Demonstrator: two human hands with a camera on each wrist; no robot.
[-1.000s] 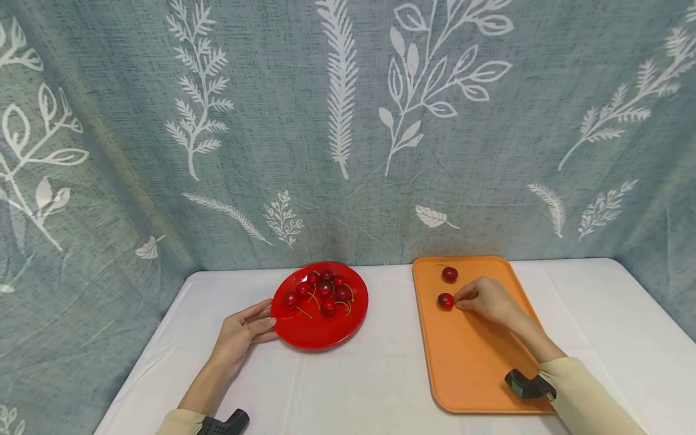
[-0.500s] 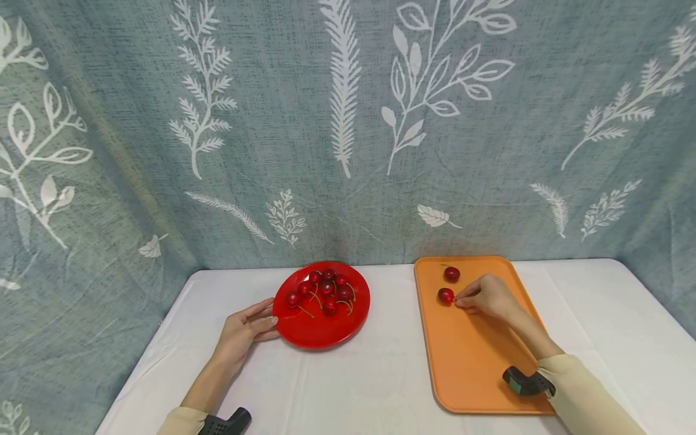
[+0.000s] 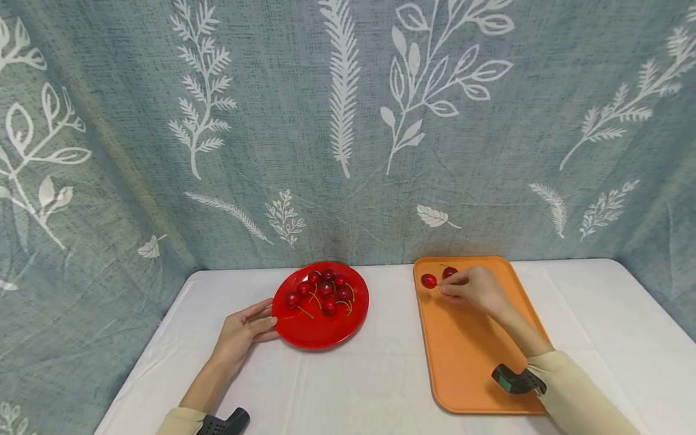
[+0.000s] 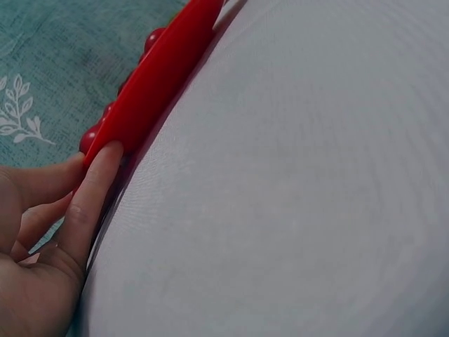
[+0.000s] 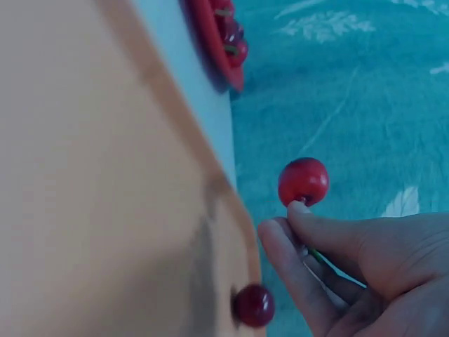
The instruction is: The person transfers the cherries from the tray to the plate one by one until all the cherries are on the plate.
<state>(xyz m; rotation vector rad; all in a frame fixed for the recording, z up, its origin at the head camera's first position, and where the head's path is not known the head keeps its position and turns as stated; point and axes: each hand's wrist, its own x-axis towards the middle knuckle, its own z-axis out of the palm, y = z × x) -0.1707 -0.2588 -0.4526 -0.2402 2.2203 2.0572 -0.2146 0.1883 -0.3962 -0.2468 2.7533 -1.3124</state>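
My right hand [image 3: 474, 291] pinches a red cherry [image 3: 429, 281] by its stem, above the far left part of an orange tray [image 3: 462, 362]. The right wrist view shows the held cherry [image 5: 304, 181] raised off the tray, its green stem between thumb and fingers. A second, darker cherry [image 3: 449, 272] lies on the tray, partly behind the hand. On the left, my left hand [image 3: 241, 331] grips the near left rim of a red plate [image 3: 318, 335], with thumb and fingers on either side of the edge in the left wrist view. Several stemmed cherries [image 3: 326, 288] lie on that plate.
A white cloth [image 3: 375, 374] covers the table, with a gap of it between plate and tray. Behind the table hangs a blue-green curtain [image 3: 261, 151] printed with white leaves. Each wrist carries a black device [image 3: 516, 380].
My right hand has lifted the cherry from the tray and moved it toward the back left. The left hand and the plate stay where they were.
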